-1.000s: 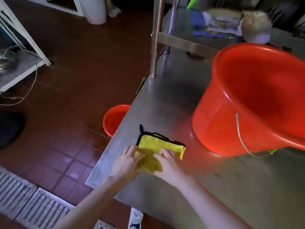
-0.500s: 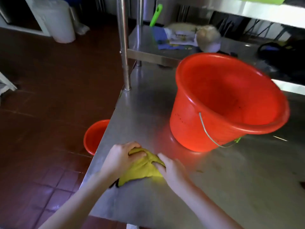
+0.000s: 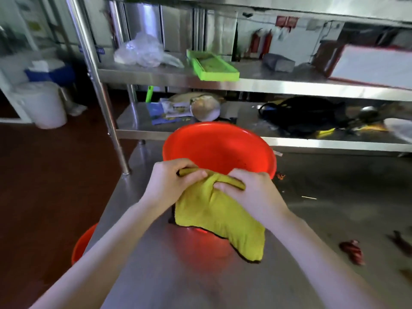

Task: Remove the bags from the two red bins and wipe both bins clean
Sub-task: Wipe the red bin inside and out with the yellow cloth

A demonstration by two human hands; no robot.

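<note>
My left grip (image 3: 171, 184) and right grip (image 3: 252, 192) both pinch the bunched top edge of the yellow microfibre cloth with black trim (image 3: 214, 217), fingers curled round it. That edge runs left to right between them. The round red plastic bin (image 3: 219, 143) stands on the stainless steel surface (image 3: 323, 197) straight ahead, just beyond both grips, mouth up, no bag showing. I judge neither grip nearer. The second red bin (image 3: 83, 244) sits on the floor, low on my left.
</note>
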